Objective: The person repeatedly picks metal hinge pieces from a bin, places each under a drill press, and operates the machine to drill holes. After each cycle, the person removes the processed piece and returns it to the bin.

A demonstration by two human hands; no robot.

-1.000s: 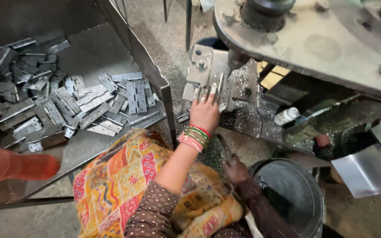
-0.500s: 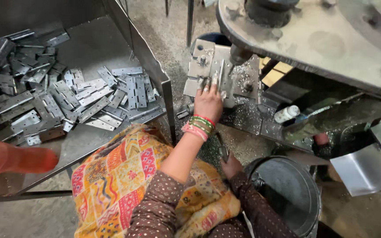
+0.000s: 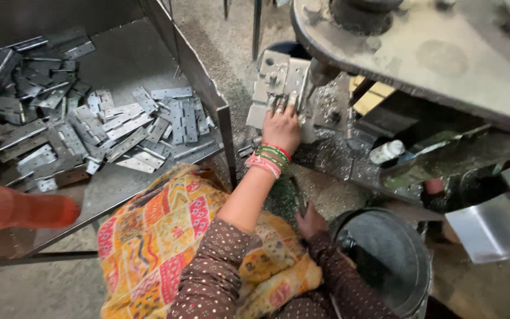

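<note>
A flat grey metal hinge plate (image 3: 278, 101) is being set on the grey steel die block (image 3: 267, 77) of the press; the left hand (image 3: 281, 125) presses it with extended fingers. The right hand (image 3: 310, 220) rests half closed beside the dark round metal bucket (image 3: 396, 260), seemingly empty. Next, exact seating is required, then the fingers must be withdrawn.

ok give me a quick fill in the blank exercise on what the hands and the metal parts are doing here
1. The left hand presses on the grey metal fixture plate of the ____.
2. The right hand rests low beside the round dark metal ____.
3. The flat grey metal hinges lie heaped in an open metal ____.
4. The left wrist wears red and green ____.

Missing words: press machine; bucket; tray; bangles
</note>
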